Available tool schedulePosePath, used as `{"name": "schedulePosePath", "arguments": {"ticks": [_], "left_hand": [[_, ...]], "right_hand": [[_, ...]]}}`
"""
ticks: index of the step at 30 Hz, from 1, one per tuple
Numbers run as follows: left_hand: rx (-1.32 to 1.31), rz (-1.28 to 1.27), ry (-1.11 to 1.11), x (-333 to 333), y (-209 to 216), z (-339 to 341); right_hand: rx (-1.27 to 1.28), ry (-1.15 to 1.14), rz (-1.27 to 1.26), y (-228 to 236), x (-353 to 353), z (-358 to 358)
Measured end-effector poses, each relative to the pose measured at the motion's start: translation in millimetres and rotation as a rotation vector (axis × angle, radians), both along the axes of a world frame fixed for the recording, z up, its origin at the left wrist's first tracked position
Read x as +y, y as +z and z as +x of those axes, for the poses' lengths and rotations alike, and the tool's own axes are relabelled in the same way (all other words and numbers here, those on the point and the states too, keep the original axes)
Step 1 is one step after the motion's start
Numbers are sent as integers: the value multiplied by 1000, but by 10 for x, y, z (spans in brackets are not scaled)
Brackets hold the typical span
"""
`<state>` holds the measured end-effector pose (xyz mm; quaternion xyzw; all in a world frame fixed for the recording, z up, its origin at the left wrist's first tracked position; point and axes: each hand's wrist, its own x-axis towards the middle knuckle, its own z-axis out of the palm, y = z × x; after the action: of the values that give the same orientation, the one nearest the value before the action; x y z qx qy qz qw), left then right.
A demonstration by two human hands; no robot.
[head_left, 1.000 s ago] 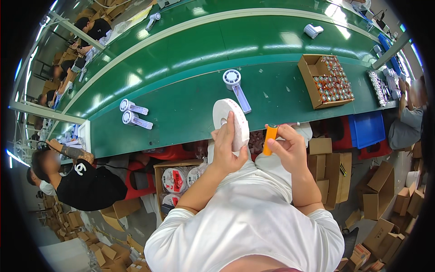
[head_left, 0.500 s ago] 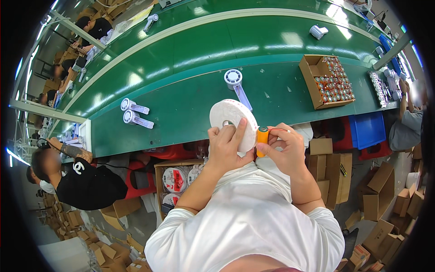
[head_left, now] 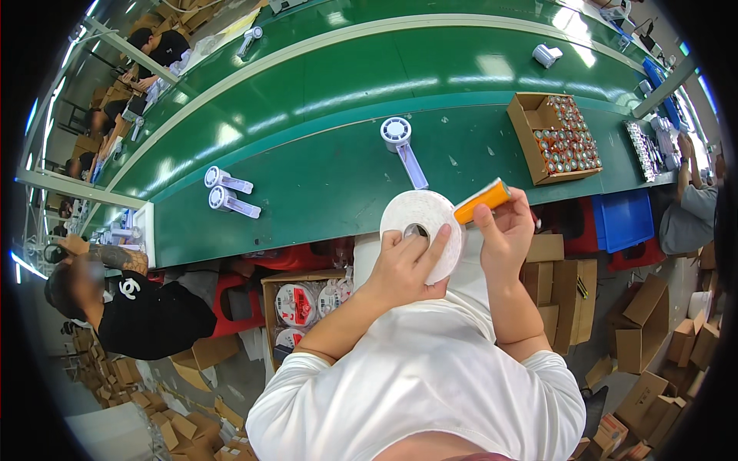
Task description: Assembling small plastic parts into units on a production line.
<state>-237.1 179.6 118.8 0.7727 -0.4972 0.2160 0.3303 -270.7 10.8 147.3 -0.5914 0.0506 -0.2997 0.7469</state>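
Note:
My left hand (head_left: 406, 265) grips a large white roll of tape (head_left: 419, 223), its flat face turned up toward me, fingers across the core hole. My right hand (head_left: 503, 230) holds an orange cylindrical battery (head_left: 482, 201) by its lower end, the other end pressed against the roll's right edge. Both hands are raised just in front of my chest, at the near edge of the green workbench (head_left: 323, 184).
On the bench lie a white handheld fan (head_left: 402, 142) and two more fans (head_left: 227, 192) to the left. An open cardboard box of batteries (head_left: 557, 138) sits at right. A box of tape rolls (head_left: 307, 303) stands below. Other people work at left and right.
The roll turned from edge-on to face-up. My right hand brought the orange battery up and left until it met the roll's edge.

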Motion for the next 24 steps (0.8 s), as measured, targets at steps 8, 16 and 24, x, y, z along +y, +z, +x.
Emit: {"name": "schedulePosePath", "arguments": {"ticks": [8, 16, 24], "left_hand": [[5, 60, 44, 15, -4, 44], [242, 393, -133, 354, -812, -211], [374, 367, -115, 480, -902, 55]], "right_hand": [[-223, -63, 94, -282, 16, 31], [-6, -79, 110, -396, -1086, 671], [118, 53, 122, -1104, -1112, 799]]}}
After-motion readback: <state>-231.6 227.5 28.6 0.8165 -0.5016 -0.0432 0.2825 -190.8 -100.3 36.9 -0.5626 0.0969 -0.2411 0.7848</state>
